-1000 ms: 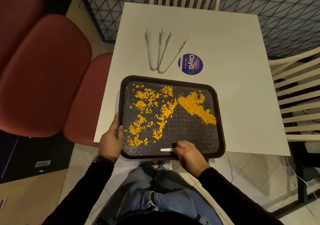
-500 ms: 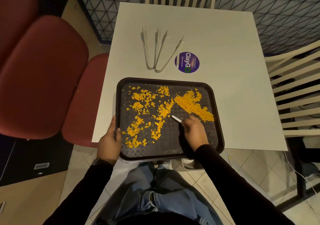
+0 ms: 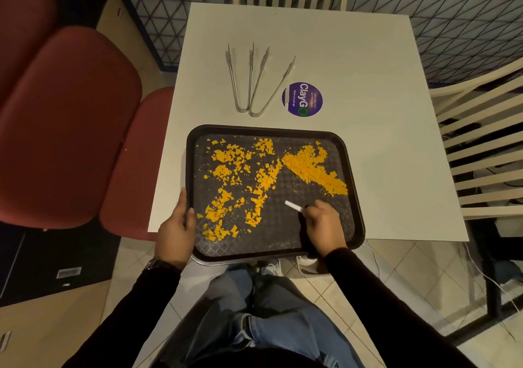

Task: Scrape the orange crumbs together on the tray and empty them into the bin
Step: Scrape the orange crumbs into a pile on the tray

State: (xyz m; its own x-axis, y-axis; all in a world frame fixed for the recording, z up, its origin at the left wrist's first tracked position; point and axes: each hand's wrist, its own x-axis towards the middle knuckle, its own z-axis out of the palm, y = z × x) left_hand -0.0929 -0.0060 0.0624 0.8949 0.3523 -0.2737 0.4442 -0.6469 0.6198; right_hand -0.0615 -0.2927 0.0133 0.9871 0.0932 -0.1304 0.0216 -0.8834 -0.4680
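Observation:
A dark tray (image 3: 355, 186) lies at the near edge of the white table (image 3: 353, 56), overhanging it slightly. Orange crumbs (image 3: 311, 167) form a dense ridge at its right. Looser crumbs are scattered over the left and middle of the tray. My left hand (image 3: 175, 232) grips the tray's near-left rim. Over the tray's near-right part, my right hand (image 3: 322, 226) is closed on a small white scraper (image 3: 293, 206), whose tip points up-left, just below the crumb ridge. No bin is in view.
Two metal tongs (image 3: 249, 82) and a round purple sticker (image 3: 302, 99) lie on the table behind the tray. Red upholstered chairs (image 3: 70, 124) stand to the left, slatted white chairs (image 3: 486, 141) at the right and behind the table. My legs are below the tray.
My right hand lifted the scraper from the tray's near edge up toward the crumb ridge, then drew it slightly back toward me. The left hand stays on the rim.

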